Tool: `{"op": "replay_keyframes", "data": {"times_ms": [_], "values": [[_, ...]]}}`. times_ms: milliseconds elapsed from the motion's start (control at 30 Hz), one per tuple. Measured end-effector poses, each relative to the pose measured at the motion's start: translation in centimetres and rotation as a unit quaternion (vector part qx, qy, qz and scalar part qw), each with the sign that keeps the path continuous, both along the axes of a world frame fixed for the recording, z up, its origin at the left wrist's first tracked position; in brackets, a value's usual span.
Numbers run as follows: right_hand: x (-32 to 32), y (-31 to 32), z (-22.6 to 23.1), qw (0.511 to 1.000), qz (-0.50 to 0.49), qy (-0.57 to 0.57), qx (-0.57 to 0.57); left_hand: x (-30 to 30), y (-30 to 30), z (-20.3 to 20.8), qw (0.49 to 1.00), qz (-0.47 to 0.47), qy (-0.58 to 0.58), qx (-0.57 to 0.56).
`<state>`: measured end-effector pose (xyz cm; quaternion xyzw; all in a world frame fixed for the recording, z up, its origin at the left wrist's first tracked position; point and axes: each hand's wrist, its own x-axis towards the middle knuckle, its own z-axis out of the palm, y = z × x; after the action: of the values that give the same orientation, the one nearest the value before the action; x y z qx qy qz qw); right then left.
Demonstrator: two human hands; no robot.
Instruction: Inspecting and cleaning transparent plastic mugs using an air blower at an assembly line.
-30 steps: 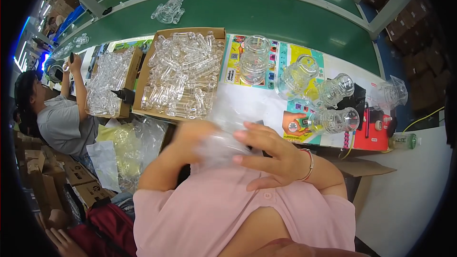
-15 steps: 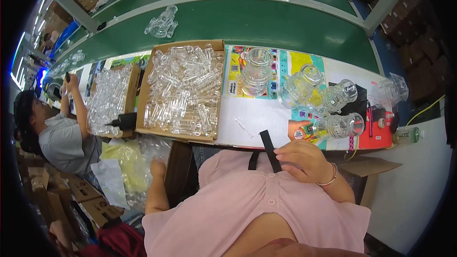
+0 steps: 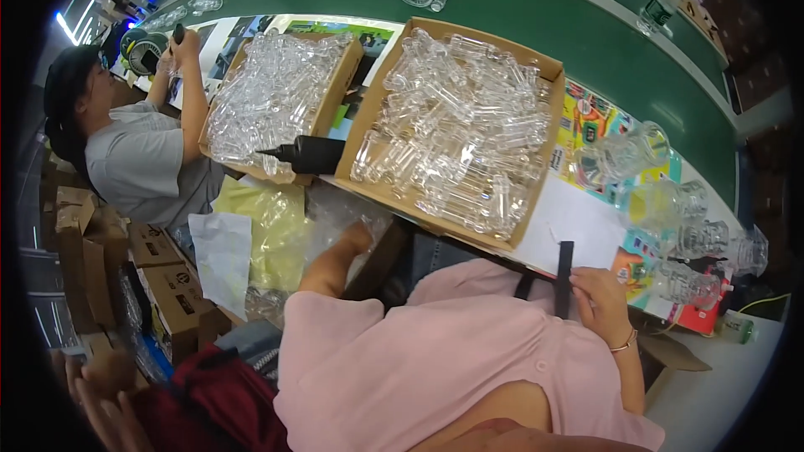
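Note:
My right hand (image 3: 600,305) rests at the near edge of the bench, its fingers closed on a flat black strip (image 3: 565,266) that lies over a white sheet (image 3: 578,219). My left hand (image 3: 358,238) reaches down past the bench edge to the left, against crumpled clear plastic bags (image 3: 335,209); its fingers are hidden. Just beyond both hands stands an open cardboard box (image 3: 536,226) heaped with clear plastic tube-like parts (image 3: 456,125).
A second box of clear parts (image 3: 276,92) sits further left, with a black nozzle bottle (image 3: 306,153) between the boxes. Clear jars (image 3: 678,201) stand at the right. A green conveyor (image 3: 536,8) runs behind. A co-worker (image 3: 126,151) sits left, beside floor cartons (image 3: 167,285).
The clear bag I held in both hands a second ago is gone. My left arm has dropped to the bags on the left; my right hand has taken the black strip.

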<state>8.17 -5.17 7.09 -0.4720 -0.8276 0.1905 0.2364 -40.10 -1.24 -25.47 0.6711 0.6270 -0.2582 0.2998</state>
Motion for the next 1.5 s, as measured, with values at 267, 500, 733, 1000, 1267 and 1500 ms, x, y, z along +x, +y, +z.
{"op": "replay_keyframes", "data": {"times_ms": [267, 500, 733, 1000, 1267, 1500], "values": [[-1.4, 0.5, -1.0, 0.999, 0.015, -0.030, -0.037, -1.2, 1.8, -3.8, 0.990, 0.004, -0.061, -0.126], [-1.2, 1.2, -0.2, 0.999, 0.037, -0.012, 0.027, 0.2, 5.8, 7.3, 0.996, -0.017, -0.022, -0.085], [1.1, 0.3, -0.7, 0.998, 0.032, 0.015, 0.054, 3.9, 3.5, 20.0, 0.985, 0.041, 0.050, 0.157], [4.8, -2.5, -0.6, 0.995, 0.020, 0.050, 0.080, 16.2, 2.0, 35.2, 0.879, 0.024, -0.382, 0.286], [9.8, -7.9, 2.0, 0.949, -0.092, 0.056, 0.295, 17.8, 14.5, 29.1, 0.831, -0.194, -0.094, 0.513], [15.5, -10.7, 1.4, 0.880, -0.294, 0.025, 0.372, 20.0, 14.4, 31.8, 0.881, -0.134, -0.086, 0.446]]}}
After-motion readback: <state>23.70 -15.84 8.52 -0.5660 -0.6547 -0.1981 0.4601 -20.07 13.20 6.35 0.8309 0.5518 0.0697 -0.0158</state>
